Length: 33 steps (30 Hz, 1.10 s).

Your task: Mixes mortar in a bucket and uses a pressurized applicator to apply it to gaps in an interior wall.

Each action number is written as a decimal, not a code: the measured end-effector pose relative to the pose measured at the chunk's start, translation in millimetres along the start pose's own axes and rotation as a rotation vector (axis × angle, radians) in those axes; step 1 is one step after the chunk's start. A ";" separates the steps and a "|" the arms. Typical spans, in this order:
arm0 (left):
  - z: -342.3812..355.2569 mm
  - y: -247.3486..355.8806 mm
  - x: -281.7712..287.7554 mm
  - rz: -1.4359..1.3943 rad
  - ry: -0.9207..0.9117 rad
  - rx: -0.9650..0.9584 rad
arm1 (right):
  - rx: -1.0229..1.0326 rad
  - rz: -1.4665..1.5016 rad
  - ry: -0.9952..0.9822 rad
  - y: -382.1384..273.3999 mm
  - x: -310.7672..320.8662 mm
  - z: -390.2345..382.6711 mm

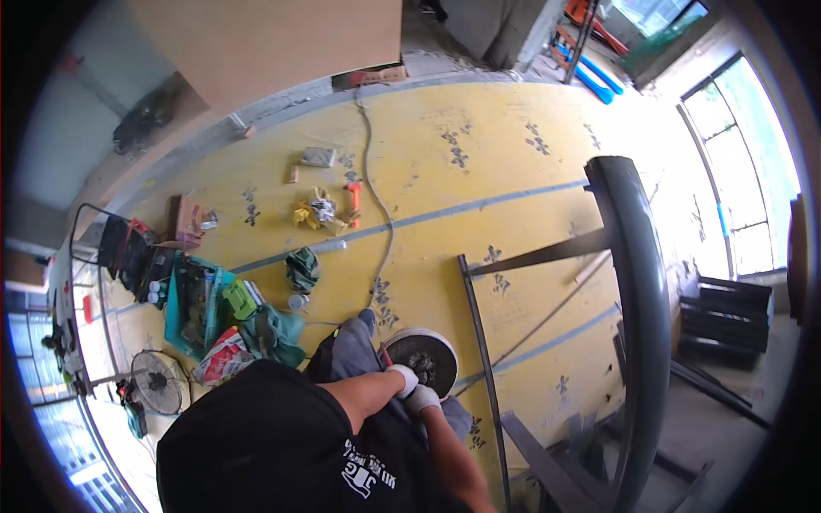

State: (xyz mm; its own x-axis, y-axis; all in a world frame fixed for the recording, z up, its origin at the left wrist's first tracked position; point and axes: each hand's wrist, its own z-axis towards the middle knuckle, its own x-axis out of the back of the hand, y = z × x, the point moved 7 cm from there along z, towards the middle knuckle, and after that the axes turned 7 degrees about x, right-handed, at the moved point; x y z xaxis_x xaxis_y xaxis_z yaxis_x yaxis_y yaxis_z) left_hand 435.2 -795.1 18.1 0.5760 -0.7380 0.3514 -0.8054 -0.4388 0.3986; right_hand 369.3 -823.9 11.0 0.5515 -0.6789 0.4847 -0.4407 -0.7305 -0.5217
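Observation:
Both my hands wear white gloves and meet at the near rim of a round bucket [451,352], pale-rimmed, with dark grey lumpy material [425,366] inside. My left hand [402,381] is closed at the bucket's near left side; a thin reddish piece [386,357] shows just beyond it, possibly part of what it grips. My right hand [422,399] lies against the left one, its fingers curled and mostly hidden. What the hands hold is too small and covered to name. My grey-trousered legs stand on either side of the bucket.
On the left are a teal toolbox [184,303], a green bag [272,332] and a round fan [160,382]. A dark metal frame [629,256] rises on the right. A pale hose [380,205] crosses the yellow floor covering. An orange-handled tool [353,203] lies farther off.

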 end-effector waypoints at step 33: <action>107.6 -335.2 452.8 0.301 -0.273 -0.451 | -0.171 0.519 0.226 -18.0 326.1 421.7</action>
State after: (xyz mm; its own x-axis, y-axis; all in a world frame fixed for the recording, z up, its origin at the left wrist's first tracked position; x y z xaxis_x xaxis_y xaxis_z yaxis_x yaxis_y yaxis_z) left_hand 950.9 -1037.4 -47.5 0.2278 -0.9269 0.2982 -0.7544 0.0256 0.6560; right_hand 855.8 -1000.9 -117.6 0.0771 -0.9359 0.3439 -0.7310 -0.2876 -0.6188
